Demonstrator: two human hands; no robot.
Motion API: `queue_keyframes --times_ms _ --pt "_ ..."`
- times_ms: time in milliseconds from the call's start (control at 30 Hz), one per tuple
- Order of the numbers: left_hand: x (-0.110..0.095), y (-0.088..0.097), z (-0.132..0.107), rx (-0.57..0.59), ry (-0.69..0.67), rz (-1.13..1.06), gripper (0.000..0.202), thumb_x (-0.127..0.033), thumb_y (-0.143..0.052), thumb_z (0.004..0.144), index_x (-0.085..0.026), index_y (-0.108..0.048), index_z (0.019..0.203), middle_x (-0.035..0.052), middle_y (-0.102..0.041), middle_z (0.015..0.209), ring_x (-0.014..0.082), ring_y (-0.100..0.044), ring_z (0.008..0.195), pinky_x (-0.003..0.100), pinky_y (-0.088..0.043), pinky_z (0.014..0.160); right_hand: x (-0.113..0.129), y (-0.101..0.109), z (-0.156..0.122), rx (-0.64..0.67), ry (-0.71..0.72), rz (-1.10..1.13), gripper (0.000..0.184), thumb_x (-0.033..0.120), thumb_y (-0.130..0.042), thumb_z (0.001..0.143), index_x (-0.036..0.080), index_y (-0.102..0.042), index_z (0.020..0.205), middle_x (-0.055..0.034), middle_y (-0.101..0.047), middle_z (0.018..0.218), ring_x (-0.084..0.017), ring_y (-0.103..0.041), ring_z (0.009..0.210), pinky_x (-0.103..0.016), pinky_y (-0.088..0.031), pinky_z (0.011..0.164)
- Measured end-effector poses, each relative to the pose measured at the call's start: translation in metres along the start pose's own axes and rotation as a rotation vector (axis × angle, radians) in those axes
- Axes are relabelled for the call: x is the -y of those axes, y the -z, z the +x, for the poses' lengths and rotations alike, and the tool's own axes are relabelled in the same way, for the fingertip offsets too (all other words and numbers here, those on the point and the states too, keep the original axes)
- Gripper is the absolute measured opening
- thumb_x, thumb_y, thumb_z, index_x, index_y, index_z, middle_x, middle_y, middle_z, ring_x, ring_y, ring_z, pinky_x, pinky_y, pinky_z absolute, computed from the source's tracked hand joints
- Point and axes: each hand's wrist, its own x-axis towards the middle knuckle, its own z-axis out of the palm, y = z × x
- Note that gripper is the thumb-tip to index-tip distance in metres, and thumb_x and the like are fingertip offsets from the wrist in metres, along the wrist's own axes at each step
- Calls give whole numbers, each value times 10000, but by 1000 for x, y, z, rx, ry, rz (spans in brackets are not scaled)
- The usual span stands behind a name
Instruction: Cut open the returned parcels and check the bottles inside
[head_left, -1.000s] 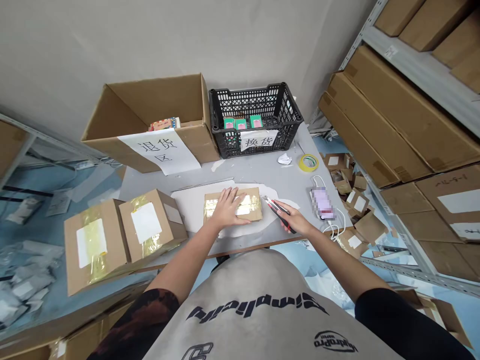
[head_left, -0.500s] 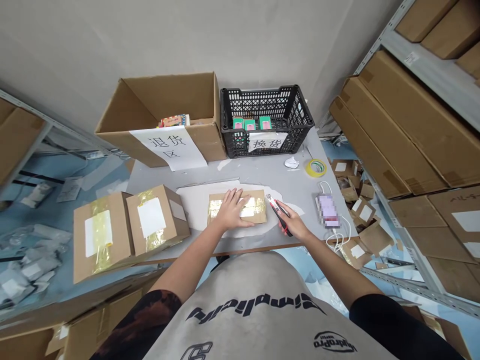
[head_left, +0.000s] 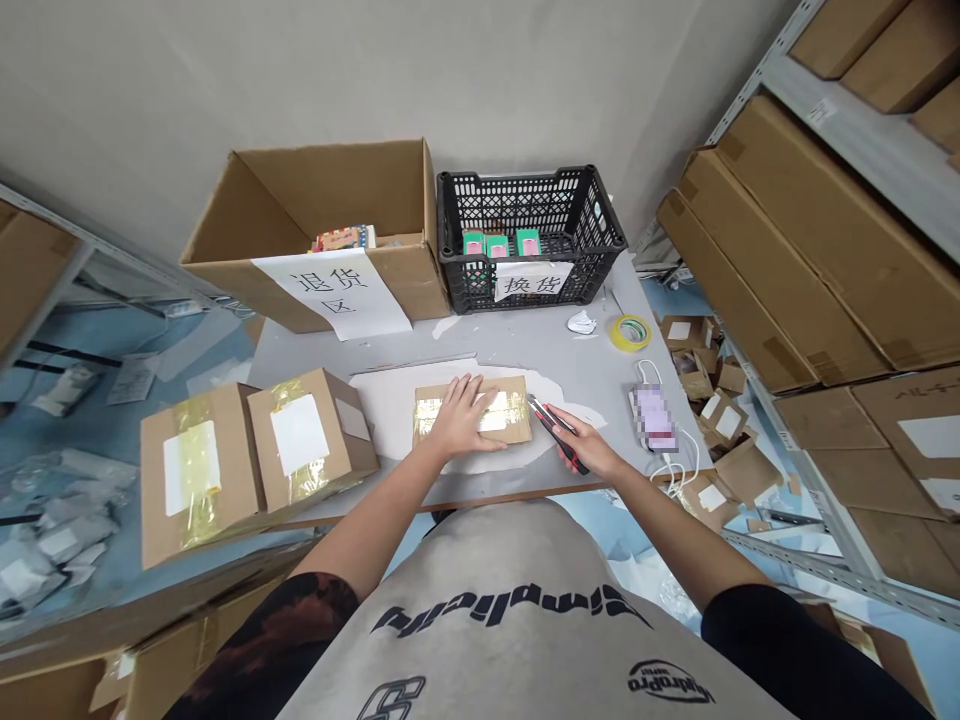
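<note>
A small cardboard box [head_left: 514, 425], sealed with shiny yellowish tape and bearing a white label, lies on a pale worn patch of the table. Spread flat on its top is my left hand [head_left: 461, 418], fingers apart, partly covering the label. My right hand [head_left: 589, 447] is wrapped round a black and red utility knife [head_left: 551, 425]. The knife's blade end points up and left, at the right end of the box; whether it touches the cardboard I cannot tell.
Two taped boxes [head_left: 311, 435] stand at the table's left edge. At the back are a large open carton [head_left: 405, 285] and a black crate [head_left: 465, 290] with green packages. A tape roll [head_left: 630, 333], crumpled paper [head_left: 581, 322] and a phone with cables [head_left: 654, 415] lie right.
The knife's tip has moved slightly left and down, closer to the right end of the box. My left hand stays on the box. The whole view has shifted slightly.
</note>
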Motion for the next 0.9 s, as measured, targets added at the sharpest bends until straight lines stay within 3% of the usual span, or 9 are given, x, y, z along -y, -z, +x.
queue_keyframes --times_ms 533,900 --pt "2 -1 1 28 12 3 1071 -814 -654 562 -201 -471 1421 188 -366 1508 430 -258 1419 597 -178 1153 16 17 -9 107 -30 -175 659 554 -548 893 344 -368 1490 58 -518 566 -99 -485 432 -196 -385 367" --pt "3 -1 2 21 15 -3 1069 -824 -634 572 -189 -473 1416 195 -376 1496 429 -271 1407 603 -171 1151 19 18 -4 -2 114 -451 558 521 -529 917 334 -471 1440 54 -519 508 -95 -466 395 -237 -439 442"
